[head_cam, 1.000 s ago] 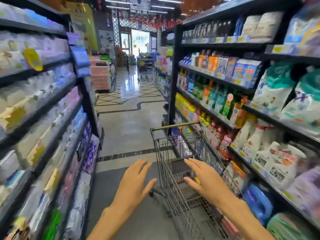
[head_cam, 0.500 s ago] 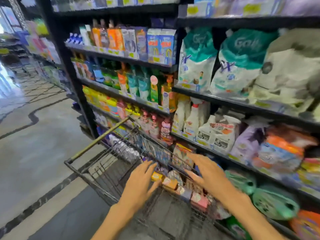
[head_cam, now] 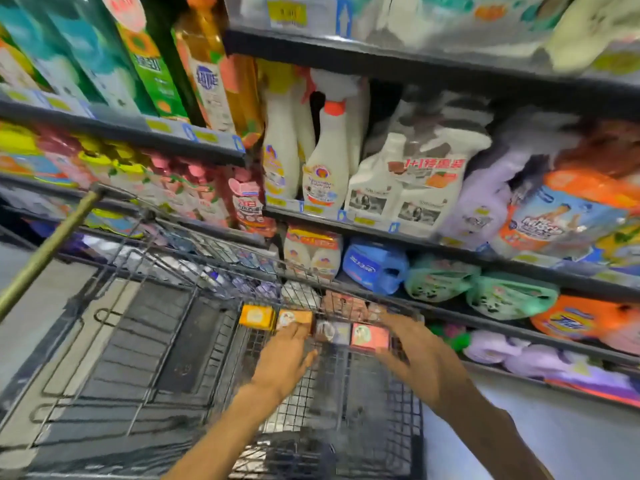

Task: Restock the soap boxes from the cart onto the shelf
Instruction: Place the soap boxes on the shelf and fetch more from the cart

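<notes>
A wire shopping cart (head_cam: 162,327) stands against the shelf unit (head_cam: 408,233). Several small soap boxes lie in a row along the cart's far side: a yellow-orange box (head_cam: 255,316), an orange box (head_cam: 300,318), a grey-purple box (head_cam: 334,331) and a pink-red box (head_cam: 370,336). My left hand (head_cam: 285,358) reaches into the cart, fingertips on the orange box's near edge, fingers together. My right hand (head_cam: 415,355) hovers just right of the pink-red box, fingers spread, holding nothing. More pink boxes (head_cam: 343,303) show behind the cart's wire wall.
The shelves hold white spray bottles (head_cam: 323,161), refill pouches (head_cam: 408,181), a blue jug (head_cam: 375,268), green pouches (head_cam: 440,278) and orange detergent bags (head_cam: 575,318). The cart's brass handle (head_cam: 45,251) runs at the left. Grey floor lies below at both sides.
The view has swung down and right from the aisle toward the cart and shelf. Both hands have moved forward and down into the cart, reaching the row of soap boxes.
</notes>
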The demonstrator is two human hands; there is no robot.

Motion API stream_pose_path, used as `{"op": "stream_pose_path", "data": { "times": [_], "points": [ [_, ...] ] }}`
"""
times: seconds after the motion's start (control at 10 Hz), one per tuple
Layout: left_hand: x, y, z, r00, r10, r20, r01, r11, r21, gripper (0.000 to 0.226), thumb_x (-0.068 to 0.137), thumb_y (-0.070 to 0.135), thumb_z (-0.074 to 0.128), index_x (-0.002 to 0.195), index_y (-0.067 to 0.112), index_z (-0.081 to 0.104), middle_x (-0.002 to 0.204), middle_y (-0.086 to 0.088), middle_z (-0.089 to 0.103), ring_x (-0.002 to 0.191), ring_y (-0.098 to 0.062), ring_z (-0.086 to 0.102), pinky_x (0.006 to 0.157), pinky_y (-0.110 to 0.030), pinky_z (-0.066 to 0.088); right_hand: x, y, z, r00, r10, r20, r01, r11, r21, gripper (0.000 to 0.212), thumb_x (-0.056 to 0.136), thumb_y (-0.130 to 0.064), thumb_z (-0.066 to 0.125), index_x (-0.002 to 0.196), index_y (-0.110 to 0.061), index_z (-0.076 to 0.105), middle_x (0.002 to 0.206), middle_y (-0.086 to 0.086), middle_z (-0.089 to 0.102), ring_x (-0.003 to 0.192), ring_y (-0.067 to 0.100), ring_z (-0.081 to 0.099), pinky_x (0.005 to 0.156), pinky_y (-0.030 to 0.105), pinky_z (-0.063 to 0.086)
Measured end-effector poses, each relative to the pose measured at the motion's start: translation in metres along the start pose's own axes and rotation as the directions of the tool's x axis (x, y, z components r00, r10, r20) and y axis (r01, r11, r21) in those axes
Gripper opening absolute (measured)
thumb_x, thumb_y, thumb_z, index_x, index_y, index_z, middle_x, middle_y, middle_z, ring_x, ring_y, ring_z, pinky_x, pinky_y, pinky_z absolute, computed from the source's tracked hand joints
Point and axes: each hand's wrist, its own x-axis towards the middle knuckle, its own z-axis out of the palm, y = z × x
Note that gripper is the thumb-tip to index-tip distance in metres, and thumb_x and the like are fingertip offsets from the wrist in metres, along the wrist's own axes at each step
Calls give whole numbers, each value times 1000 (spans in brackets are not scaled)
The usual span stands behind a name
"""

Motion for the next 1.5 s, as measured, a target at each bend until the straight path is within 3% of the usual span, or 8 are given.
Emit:
{"op": "stream_pose_path", "data": {
  "times": [0.2,0.5,0.7,1.0,1.1,1.2,1.3,1.5],
  "points": [
    [87,-40,106,991,4,131,-16,995,94,54,99,19,56,148,13,36,151,-9,41,139,-27,39,116,-37,36,20,28,79,974,199,108,-209,974,86,48,97,-51,47,142,-54,28,137,-32,33,127,2,46,99,20,42],
    [204,-74,205,983,81,165,-131,938,322,79,94,24,62,157,11,17,155,-10,33,143,-31,30,114,-40,29,37,88,179,934,299,195,-321,942,96,98,73,-91,6,150,-37,31,148,-12,43,136,13,42,111,32,36],
    [206,-78,212,984,149,93,-169,948,269,66,74,37,81,124,13,46,125,-6,54,119,-28,45,99,-40,39,47,91,185,917,334,219,-360,929,88,102,72,-92,7,151,-32,32,151,-12,40,139,10,37,110,21,25],
    [207,-97,209,980,163,117,-111,926,-362,72,32,76,83,97,59,57,109,10,58,113,-32,58,96,-45,54,82,84,174,863,433,261,-407,901,-147,49,87,-21,71,131,-25,49,148,9,35,135,26,38,108,30,35],
    [187,-93,188,988,73,136,20,811,-585,52,61,38,94,97,44,57,104,6,56,98,-18,59,90,-41,54,95,98,190,905,396,156,-365,911,-194,53,92,-8,61,141,-15,44,148,16,28,137,35,33,111,41,37],
    [170,-104,188,990,-6,138,99,730,-676,41,71,0,87,93,20,59,101,0,56,84,-6,53,89,-37,55,123,110,204,860,510,15,-511,860,14,46,98,-28,57,139,-15,42,136,10,50,121,28,55,99,38,49],
    [153,-118,191,988,-36,152,133,703,-699,43,70,13,90,98,29,61,107,9,60,87,-1,56,79,-13,48,141,124,226,801,596,46,-596,803,-17,69,98,-40,54,150,-6,24,150,16,40,136,30,44,109,38,40],
    [133,-130,195,967,-101,233,238,678,-695,52,70,28,91,111,35,59,112,6,67,101,-10,65,86,-34,58,159,134,260,714,698,58,-700,714,6,88,97,-51,52,154,0,10,160,26,16,148,37,24,117,43,29]
  ]
}}
